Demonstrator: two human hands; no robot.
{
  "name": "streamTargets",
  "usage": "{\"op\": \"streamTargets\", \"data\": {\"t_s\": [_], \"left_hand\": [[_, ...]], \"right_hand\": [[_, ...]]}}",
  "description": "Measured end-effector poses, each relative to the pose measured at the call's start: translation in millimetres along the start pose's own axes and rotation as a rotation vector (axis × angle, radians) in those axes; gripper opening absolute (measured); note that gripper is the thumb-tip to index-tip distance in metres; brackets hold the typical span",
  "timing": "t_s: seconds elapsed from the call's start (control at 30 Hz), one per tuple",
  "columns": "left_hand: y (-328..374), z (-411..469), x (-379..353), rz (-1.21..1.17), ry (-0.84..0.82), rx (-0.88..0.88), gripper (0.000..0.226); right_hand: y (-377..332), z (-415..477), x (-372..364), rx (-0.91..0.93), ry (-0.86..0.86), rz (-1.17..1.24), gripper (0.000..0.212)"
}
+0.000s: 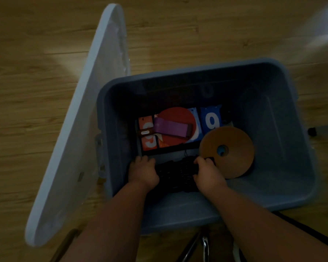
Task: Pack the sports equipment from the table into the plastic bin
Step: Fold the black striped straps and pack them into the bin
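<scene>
A grey-blue plastic bin (284, 103) stands open on the floor. Both my hands reach down inside it. My left hand (143, 172) and my right hand (206, 172) each grip an end of a black bundled net (175, 173) low in the bin near its front wall. Behind the net lies a scoreboard (212, 120) with orange and blue number cards. On it rest a red paddle (175, 127) and a purple band (169, 128). An orange disc (233, 146) with a blue centre leans to the right of my right hand.
The bin's white lid (83, 120) leans against its left side, hinged open. Wooden floor (36, 63) surrounds the bin. Metal legs (203, 244) and a dark cable (301, 227) show near the bottom edge. The right half of the bin holds nothing.
</scene>
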State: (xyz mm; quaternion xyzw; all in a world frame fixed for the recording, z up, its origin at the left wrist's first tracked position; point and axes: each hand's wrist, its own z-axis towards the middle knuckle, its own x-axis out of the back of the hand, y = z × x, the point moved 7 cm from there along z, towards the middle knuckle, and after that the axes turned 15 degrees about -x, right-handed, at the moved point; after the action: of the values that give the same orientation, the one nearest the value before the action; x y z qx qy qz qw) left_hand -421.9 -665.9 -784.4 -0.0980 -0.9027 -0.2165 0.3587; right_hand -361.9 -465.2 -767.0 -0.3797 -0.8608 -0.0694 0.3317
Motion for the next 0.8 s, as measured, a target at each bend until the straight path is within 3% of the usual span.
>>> {"op": "streamTargets", "data": {"t_s": [0.1, 0.23, 0.37, 0.43, 0.53, 0.8], "left_hand": [[-1, 2, 2, -0.001, 0.023, 0.035, 0.046], [6, 0, 28, -0.111, 0.251, 0.062, 0.036], [18, -7, 79, -0.389, 0.589, 0.026, 0.021], [28, -13, 107, -0.647, 0.698, 0.034, 0.023], [56, -21, 141, -0.984, 0.720, 0.052, 0.029], [158, -87, 212, -1.217, 0.642, -0.192, 0.023]], "right_hand": [[0, -1, 3, 0.003, -0.021, 0.015, 0.036], [-13, 0, 28, 0.003, 0.003, 0.117, 0.035], [-35, -7, 72, 0.016, 0.028, 0.315, 0.020], [-40, -20, 98, 0.012, -0.007, 0.439, 0.018], [-41, -52, 136, 0.006, -0.024, 0.573, 0.020], [-16, -166, 212, 0.031, 0.103, 0.730, 0.027]]}}
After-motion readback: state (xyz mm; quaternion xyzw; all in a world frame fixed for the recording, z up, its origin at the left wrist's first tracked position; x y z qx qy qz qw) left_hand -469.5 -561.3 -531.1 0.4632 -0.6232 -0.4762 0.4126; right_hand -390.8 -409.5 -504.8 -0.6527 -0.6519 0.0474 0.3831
